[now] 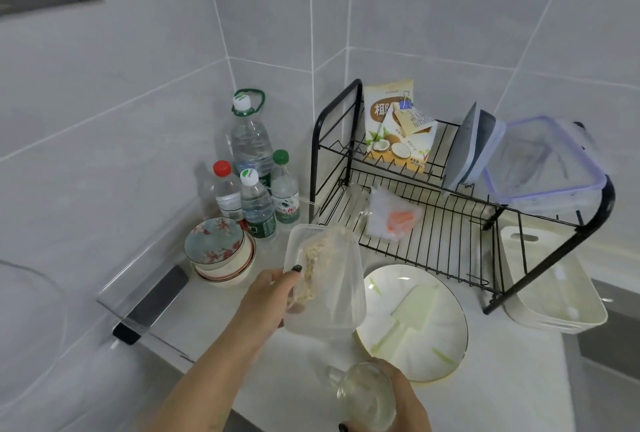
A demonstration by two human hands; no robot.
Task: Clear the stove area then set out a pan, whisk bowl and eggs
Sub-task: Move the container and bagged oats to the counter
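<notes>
The left hand grips a clear plastic tub of food by its edge at frame centre, held above the counter, probably for stowing near the dish rack. At bottom centre, the right hand is wrapped around a glass jar. No pan, whisk bowl or eggs are in view.

Clear plastic tub of noodles, tilted above the counter
</notes>
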